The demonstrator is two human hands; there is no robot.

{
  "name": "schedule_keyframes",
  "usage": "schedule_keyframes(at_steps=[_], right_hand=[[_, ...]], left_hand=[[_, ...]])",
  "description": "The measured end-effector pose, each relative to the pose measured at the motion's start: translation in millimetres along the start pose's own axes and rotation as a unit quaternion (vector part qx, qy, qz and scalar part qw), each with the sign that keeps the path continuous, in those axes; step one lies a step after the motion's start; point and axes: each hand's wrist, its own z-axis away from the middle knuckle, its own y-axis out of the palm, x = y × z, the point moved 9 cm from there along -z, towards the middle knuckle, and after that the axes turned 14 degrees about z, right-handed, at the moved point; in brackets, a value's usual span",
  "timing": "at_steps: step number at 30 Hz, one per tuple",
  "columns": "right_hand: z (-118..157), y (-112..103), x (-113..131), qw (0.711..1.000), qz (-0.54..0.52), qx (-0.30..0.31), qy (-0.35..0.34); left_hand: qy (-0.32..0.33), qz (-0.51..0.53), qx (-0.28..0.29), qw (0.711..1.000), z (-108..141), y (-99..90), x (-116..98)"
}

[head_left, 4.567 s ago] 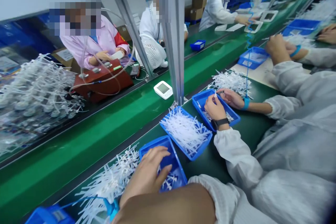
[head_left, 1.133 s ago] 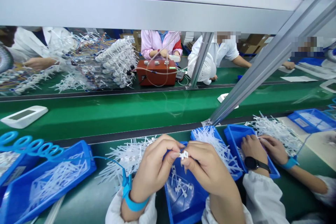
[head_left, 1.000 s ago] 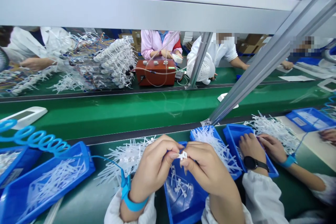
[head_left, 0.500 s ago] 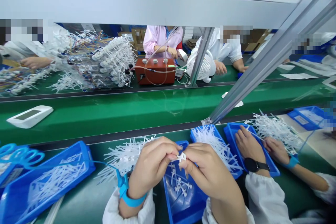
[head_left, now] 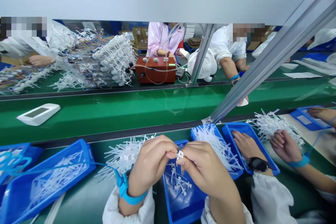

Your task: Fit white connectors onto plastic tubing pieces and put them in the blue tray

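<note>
Over a blue bin [head_left: 174, 204], my left hand [head_left: 153, 162] and my right hand [head_left: 207, 168] meet fingertip to fingertip. Between them is a small white plastic part [head_left: 180, 154] with a squarish opening. My left fingers pinch its left side, and my right thumb and fingers close on its right side; the pinched portions are hidden. Several small white plastic pieces [head_left: 181, 186] with thin stems lie in the bin below. A blue wrist strap [head_left: 133, 197] with a coiled cord is on my left wrist. Behind my left hand spreads a pile of white stemmed pieces [head_left: 123, 155].
At left a blue bin [head_left: 84, 147] holds thin white strips; another bin of strips [head_left: 214, 143] stands right of my hands. A neighbour's hands [head_left: 248, 147] work close on my right. Beyond runs a green conveyor [head_left: 131, 108] carrying a white device [head_left: 39, 113]. A metal post [head_left: 252, 73] slants across.
The white device on the conveyor has shifted right. A co-worker across has reached down to a white piece on the belt. The neighbour's hands have moved apart. My hands have barely moved.
</note>
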Motion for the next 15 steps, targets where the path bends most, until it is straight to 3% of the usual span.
schedule_keyframes(at_steps=[5, 15], right_hand=[[-1.4, 1.3, 2.7, 0.999, 0.025, -0.021, -0.002], [-0.7, 6.3, -2.6, 0.998, 0.062, 0.004, 0.012]], left_hand=[[0.008, -0.039, -0.018, 0.999, -0.9, -5.0, -3.3], [0.012, -0.042, 0.031, 0.999, -1.0, -2.5, 3.3]])
